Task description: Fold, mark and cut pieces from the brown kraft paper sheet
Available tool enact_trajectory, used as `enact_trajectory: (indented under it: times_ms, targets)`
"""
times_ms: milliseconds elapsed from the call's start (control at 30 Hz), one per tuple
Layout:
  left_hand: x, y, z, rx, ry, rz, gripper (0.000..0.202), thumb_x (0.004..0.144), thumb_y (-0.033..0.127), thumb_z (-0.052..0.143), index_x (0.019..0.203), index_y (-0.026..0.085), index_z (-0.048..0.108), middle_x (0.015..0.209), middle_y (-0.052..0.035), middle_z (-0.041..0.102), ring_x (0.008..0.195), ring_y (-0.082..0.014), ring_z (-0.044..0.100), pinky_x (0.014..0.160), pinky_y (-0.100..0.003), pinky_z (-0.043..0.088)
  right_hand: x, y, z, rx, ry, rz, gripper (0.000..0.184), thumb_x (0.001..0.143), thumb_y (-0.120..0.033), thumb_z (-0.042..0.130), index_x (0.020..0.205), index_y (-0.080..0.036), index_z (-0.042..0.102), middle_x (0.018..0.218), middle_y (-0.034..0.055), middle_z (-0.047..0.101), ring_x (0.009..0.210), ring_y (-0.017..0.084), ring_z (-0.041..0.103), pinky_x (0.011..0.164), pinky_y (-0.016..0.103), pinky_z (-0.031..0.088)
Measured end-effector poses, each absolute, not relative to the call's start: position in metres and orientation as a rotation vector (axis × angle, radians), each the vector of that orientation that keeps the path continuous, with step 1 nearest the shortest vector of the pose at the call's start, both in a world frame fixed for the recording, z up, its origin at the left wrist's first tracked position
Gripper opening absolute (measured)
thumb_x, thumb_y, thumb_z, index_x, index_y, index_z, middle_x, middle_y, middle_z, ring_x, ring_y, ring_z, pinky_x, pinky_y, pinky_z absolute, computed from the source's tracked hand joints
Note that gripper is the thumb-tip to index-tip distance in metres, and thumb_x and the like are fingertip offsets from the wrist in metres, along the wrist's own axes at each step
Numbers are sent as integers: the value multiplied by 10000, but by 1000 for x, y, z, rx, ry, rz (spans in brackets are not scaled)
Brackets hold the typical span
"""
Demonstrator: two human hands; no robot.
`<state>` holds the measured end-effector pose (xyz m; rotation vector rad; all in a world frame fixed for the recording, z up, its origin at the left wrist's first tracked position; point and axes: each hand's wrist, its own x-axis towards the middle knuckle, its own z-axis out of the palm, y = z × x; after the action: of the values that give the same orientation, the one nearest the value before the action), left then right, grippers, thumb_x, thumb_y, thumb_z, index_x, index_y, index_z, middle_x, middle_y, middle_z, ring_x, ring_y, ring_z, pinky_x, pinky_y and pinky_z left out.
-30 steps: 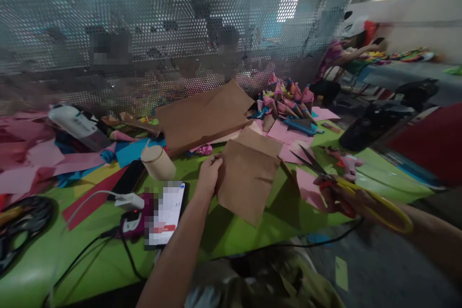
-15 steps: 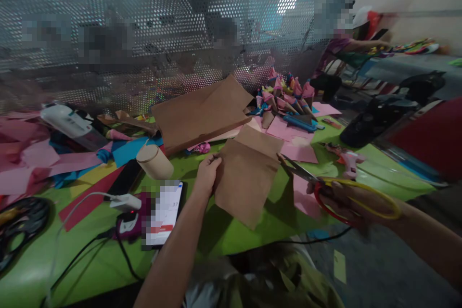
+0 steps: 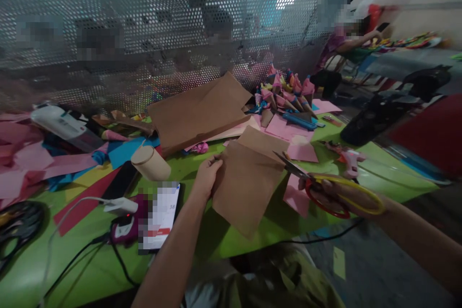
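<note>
My left hand (image 3: 207,178) pinches the left edge of a folded sheet of brown paper (image 3: 245,180), holding it tilted above the green table (image 3: 90,264). My right hand (image 3: 337,195) is closed in the red and yellow handles of a pair of scissors (image 3: 317,185). The scissor blades point left and their tips touch the right edge of the brown sheet.
A phone (image 3: 159,216) lies by my left forearm, beside a purple charger with cables (image 3: 122,226) and a cardboard roll (image 3: 149,163). A large brown sheet (image 3: 197,113), pink and blue paper scraps, paper cones (image 3: 285,96) and a glue gun (image 3: 346,159) crowd the table. Another person (image 3: 342,43) works at the far right.
My right hand has carried the scissors leftward, from off to the right of the brown sheet until the blades reach its right edge. My left hand has kept its hold.
</note>
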<state>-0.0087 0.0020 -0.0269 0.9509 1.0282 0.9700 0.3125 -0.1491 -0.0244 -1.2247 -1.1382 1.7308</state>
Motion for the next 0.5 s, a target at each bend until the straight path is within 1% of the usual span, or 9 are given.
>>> enact_trajectory:
  times_ms: [100,167,300,500]
  targets:
    - [-9,1,-26,949,1026,958,236,616,268,719,842,202,715,735,2,741,666,-173,655,759,-319,514,310,-148,-25,-1206,-1153,1727,546,809,-713,674,979,-195,648,652,-53,452,417,36,269,349,171,235]
    - [-9,2,-27,954,1029,960,226,618,265,718,836,204,714,720,4,737,656,-170,651,745,-314,510,310,-147,-26,-1201,-1163,1727,555,819,-718,659,999,-193,647,650,-56,450,408,36,246,344,178,220]
    - [-10,3,-29,974,1033,960,211,623,269,723,825,209,720,715,1,739,662,-178,658,728,-313,507,311,-147,-27,-1219,-1163,1734,568,817,-720,662,1049,-201,671,665,-50,449,432,45,254,361,190,223]
    - [-10,4,-31,981,1019,968,193,624,266,719,809,212,719,721,3,738,666,-177,657,746,-316,510,310,-148,-28,-1248,-1133,1728,512,804,-720,676,947,-229,650,642,-49,417,464,54,243,390,200,211]
